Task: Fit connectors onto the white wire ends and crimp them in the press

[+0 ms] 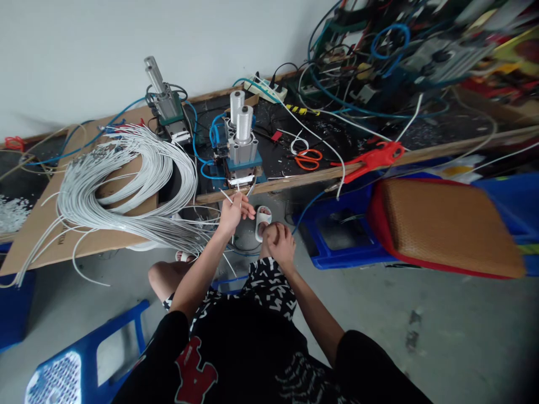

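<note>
My left hand point(234, 214) is at the table's front edge, thumb and forefinger pinched on a thin white cable point(226, 196). The cable's end meets the front of a small pneumatic press point(243, 150) with two knurled silver cylinders and a blue-green base. The other fingers of this hand are loosely curled. My right hand point(282, 244) rests on my right knee, holding nothing, its fingers laid over the kneecap. Left of the press, a big looped bundle of white cables point(126, 216) lies on a cardboard sheet point(37, 238), its loose ends hanging over the front.
A second press point(165, 104) stands behind the bundle. Orange-handled scissors point(308, 159), a power strip point(265, 88) and a red clamp-like tool point(374, 160) lie on the dark table. Blue stools point(332, 255) stand at right, one bearing a brown cushion point(442, 224). Blue air hoses cross the tabletop.
</note>
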`<action>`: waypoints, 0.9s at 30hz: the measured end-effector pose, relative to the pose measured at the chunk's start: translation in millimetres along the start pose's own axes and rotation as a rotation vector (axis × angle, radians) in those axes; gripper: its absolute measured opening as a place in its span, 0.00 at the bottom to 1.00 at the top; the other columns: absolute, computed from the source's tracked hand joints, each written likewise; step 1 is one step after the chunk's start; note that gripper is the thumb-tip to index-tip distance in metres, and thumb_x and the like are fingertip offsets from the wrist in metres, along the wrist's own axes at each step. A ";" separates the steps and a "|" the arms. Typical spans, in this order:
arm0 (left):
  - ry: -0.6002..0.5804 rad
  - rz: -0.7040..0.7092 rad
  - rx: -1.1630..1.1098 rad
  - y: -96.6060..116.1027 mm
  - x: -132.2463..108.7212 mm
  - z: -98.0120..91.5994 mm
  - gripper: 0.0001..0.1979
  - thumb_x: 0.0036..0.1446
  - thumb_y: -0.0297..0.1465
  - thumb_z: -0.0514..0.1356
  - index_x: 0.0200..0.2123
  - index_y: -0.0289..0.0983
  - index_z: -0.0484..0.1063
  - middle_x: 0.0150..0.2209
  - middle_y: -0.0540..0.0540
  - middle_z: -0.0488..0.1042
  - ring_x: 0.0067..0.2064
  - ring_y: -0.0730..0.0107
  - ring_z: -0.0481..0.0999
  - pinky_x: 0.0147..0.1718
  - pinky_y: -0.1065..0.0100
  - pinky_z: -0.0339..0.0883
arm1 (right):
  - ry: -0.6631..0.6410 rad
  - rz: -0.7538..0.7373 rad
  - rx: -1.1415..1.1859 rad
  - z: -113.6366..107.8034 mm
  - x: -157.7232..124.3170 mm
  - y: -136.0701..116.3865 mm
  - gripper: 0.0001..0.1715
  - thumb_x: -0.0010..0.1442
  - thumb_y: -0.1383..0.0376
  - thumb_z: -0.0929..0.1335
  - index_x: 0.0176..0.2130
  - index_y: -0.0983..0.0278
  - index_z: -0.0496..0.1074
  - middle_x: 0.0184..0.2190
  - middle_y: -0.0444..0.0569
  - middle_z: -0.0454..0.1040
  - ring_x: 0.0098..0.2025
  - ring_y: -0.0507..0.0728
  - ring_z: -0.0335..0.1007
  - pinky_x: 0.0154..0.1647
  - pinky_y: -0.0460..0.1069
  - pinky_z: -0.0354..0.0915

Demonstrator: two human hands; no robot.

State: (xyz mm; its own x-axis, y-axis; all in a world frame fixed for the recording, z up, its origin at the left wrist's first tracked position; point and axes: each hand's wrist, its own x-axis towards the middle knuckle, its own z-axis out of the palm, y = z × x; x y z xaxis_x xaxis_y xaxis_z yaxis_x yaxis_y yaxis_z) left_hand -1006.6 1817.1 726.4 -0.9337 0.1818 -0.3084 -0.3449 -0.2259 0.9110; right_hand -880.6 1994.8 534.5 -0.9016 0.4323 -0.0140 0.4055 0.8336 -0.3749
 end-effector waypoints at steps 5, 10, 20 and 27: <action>-0.002 0.001 0.007 -0.7 0.2 0.5 0.22 0.68 0.49 0.53 0.30 0.37 0.65 0.17 0.49 0.73 0.16 0.74 0.72 0.18 0.73 0.54 | -0.001 0.002 -0.001 -1.3 -0.1 -1.5 0.36 0.65 0.49 0.61 0.68 0.59 0.60 0.66 0.58 0.64 0.61 0.68 0.64 0.59 0.61 0.62; -0.009 0.039 0.004 -6.3 0.8 -0.9 0.23 0.68 0.50 0.53 0.31 0.37 0.65 0.17 0.50 0.74 0.16 0.74 0.72 0.18 0.73 0.54 | 0.003 -0.002 -0.006 -0.2 1.1 0.4 0.37 0.65 0.50 0.61 0.68 0.60 0.59 0.66 0.59 0.64 0.62 0.68 0.63 0.59 0.61 0.62; -0.159 0.100 0.079 -22.6 -21.6 -10.5 0.27 0.63 0.57 0.54 0.32 0.38 0.65 0.19 0.49 0.75 0.18 0.73 0.72 0.19 0.72 0.55 | 0.006 0.013 0.044 0.9 1.6 1.6 0.37 0.64 0.52 0.63 0.68 0.60 0.60 0.67 0.59 0.63 0.63 0.69 0.62 0.63 0.64 0.59; -0.269 0.187 0.214 -32.1 -60.3 -29.3 0.26 0.68 0.54 0.50 0.34 0.37 0.67 0.22 0.49 0.75 0.24 0.73 0.72 0.28 0.69 0.61 | 0.081 -0.041 0.461 -33.7 17.7 -40.7 0.26 0.64 0.56 0.65 0.54 0.68 0.73 0.57 0.64 0.75 0.59 0.66 0.69 0.64 0.64 0.62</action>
State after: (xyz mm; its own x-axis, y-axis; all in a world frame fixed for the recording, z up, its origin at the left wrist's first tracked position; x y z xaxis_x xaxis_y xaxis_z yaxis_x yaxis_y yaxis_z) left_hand -942.0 1785.3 707.7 -0.9101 0.4076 -0.0749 -0.1171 -0.0795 0.9899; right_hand -908.0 1980.1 580.7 -0.8932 0.4432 0.0751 0.2443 0.6188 -0.7466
